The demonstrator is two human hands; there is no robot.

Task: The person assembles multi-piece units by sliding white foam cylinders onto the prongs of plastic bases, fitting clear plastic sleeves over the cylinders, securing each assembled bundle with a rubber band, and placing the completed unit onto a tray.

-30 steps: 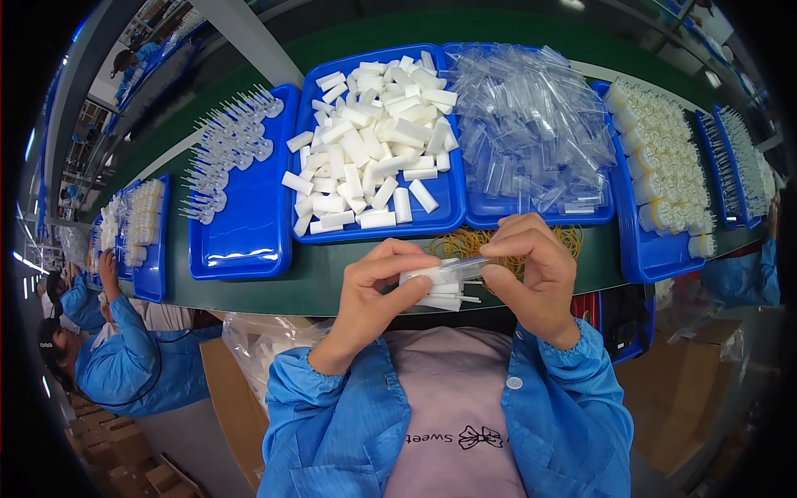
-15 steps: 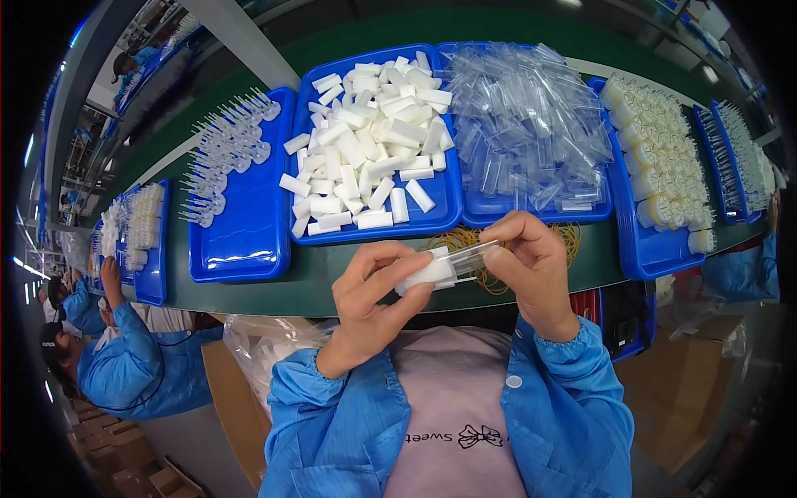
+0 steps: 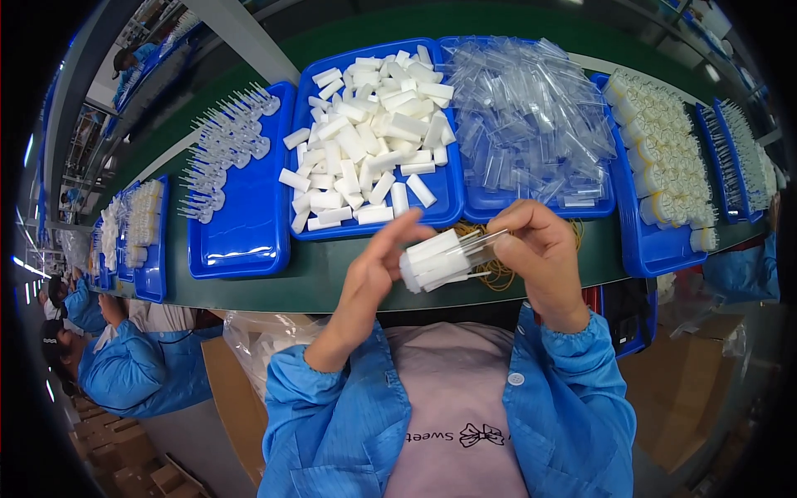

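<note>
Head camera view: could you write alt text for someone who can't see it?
Two hands, left and right, hold a bundle of white sticks above a green table. Behind lie blue trays of white sticks, clear tubes and small parts.

Bare green table (image 3: 332,274) near the hands — blue trays (image 3: 241,249) block beyond.

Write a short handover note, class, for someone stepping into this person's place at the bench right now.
Left hand: holds a bundle of short white plastic sticks at its left end.
Right hand: pinches a clear plastic tube against the bundle's right end.
Supplies: white sticks fill the middle blue tray; clear tubes fill the next blue tray; tan rubber bands lie on the green bench.
Done: bundle gathered.
Left: whether the tube is on yet cannot be told.
</note>
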